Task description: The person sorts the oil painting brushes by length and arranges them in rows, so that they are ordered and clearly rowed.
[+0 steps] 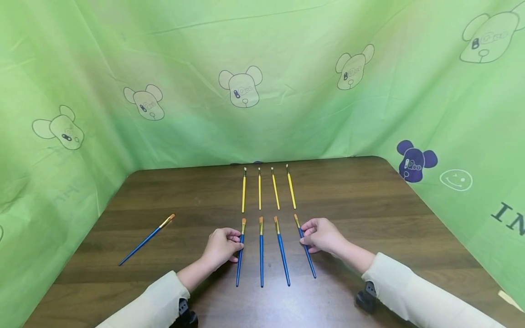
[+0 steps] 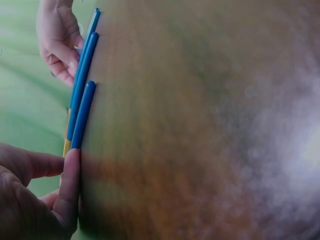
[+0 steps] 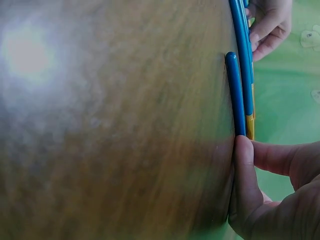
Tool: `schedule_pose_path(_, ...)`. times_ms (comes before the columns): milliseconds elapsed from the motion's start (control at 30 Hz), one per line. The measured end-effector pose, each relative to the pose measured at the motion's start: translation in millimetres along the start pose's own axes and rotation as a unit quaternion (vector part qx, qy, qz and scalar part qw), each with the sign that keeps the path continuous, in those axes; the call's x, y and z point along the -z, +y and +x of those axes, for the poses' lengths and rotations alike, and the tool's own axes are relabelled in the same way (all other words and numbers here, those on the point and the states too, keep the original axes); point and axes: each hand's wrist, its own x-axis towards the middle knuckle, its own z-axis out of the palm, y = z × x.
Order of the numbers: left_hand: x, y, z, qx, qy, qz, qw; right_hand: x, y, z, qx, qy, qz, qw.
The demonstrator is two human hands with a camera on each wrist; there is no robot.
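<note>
My left hand (image 1: 224, 246) pinches the leftmost blue paintbrush (image 1: 239, 266) of a row between thumb and fingers. At the row's right end, my right hand (image 1: 324, 234) holds another blue paintbrush (image 1: 309, 260) by its upper handle. Between the hands lie two more blue paintbrushes, one nearly straight (image 1: 261, 259) and one slightly slanted (image 1: 284, 259). All have orange bristles pointing away from me. In the left wrist view the left thumb (image 2: 69, 187) presses against a blue handle (image 2: 82, 115); the right wrist view shows the right thumb (image 3: 245, 165) at a handle's side (image 3: 236, 95).
Behind the blue row lies a row of several yellow paintbrushes (image 1: 259, 191) with pale tips. A separate blue paintbrush (image 1: 143, 243) rests diagonally at the left of the wooden table (image 1: 197, 193). Green printed cloth (image 1: 287, 118) hangs around the table's back and sides.
</note>
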Motion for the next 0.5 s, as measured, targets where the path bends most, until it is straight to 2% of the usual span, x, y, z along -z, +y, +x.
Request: schedule_pose_path(500,1.7,1.4,-0.5,0.003,-0.003,-0.003,1.0,-1.1,1.6,-0.5,-0.001,-0.003,0.01,0.9999)
